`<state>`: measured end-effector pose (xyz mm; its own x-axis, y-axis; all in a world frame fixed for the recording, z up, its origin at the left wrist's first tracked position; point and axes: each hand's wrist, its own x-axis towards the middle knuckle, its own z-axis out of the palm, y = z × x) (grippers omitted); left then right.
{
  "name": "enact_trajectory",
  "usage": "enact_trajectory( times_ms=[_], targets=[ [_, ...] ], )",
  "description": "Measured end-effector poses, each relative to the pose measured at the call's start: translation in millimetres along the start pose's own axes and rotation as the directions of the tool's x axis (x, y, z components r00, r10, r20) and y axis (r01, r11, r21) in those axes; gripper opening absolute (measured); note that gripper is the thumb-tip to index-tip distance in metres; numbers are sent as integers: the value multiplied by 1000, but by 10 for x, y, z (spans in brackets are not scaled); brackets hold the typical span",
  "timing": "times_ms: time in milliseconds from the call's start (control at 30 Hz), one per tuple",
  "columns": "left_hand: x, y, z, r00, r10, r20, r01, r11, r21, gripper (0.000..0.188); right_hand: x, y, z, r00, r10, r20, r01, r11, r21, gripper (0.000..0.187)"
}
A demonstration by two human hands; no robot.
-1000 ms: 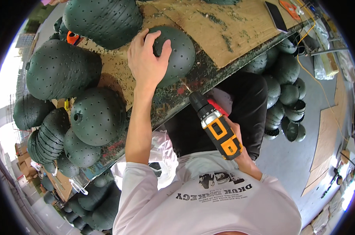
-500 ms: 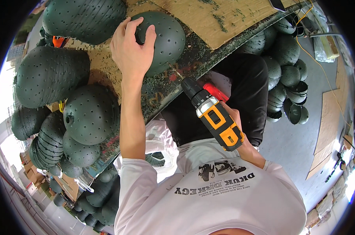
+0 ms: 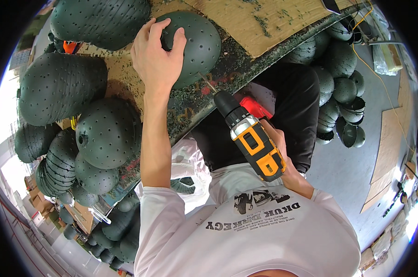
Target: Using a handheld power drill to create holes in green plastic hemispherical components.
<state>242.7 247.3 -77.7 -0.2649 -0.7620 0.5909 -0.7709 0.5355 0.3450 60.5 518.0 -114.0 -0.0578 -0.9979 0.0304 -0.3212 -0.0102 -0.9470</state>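
Note:
A dark green, bowl-like plastic dome (image 3: 202, 44) dotted with small holes lies rounded side up on the worktable. My left hand (image 3: 158, 60) grips it on its left side, the fingers and thumb curved around a larger opening. In my right hand (image 3: 277, 138) is a yellow and black cordless drill (image 3: 253, 138), pointing up and left. Its thin bit (image 3: 208, 83) reaches the dome's near edge; whether the tip touches or enters the surface I cannot tell. The fingers of my right hand are partly hidden behind the drill.
Stacks of similar domes (image 3: 61, 87) crowd the table's left side. Green shavings litter the cardboard (image 3: 250, 23) and the table edge (image 3: 236, 85). More domes (image 3: 343, 90) lie on the floor at right, near a yellow cord (image 3: 379, 78). A white plastic bag (image 3: 190, 161) hangs below the table.
The drill bit's tip has come slightly closer over the dome's near edge. My left hand keeps its place on the dome. The whole view has shifted a little.

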Motion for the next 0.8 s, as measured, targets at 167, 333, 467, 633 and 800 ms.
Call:
enact_trajectory(
  times_ms=[167, 333, 467, 633, 800],
  targets=[
    [-7, 18, -34, 1000, -1, 15, 0, 1000, 30, 35, 25, 9, -17, 999, -29, 20, 30, 999, -14, 22],
    [-62, 92, -9, 1000, 23, 21, -23, 1000, -1, 34, 288, 33, 36, 996, -91, 26, 93, 986, -140, 38],
    [-35, 62, 36, 1000, -14, 16, 14, 999, 42, 35, 494, 135, 94, 992, -129, 0, 128, 989, -72, 44],
    [-16, 63, 30, 1000, 10, -21, -10, 1000, 15, 34, 370, 183, 96, 986, -164, -20, 162, 984, -73, 42],
    [-11, 39, 49, 1000, 16, -25, -17, 1000, -23, 34, 60, 188, -99, 994, -108, 27, 109, 994, -19, 37]
  ],
)
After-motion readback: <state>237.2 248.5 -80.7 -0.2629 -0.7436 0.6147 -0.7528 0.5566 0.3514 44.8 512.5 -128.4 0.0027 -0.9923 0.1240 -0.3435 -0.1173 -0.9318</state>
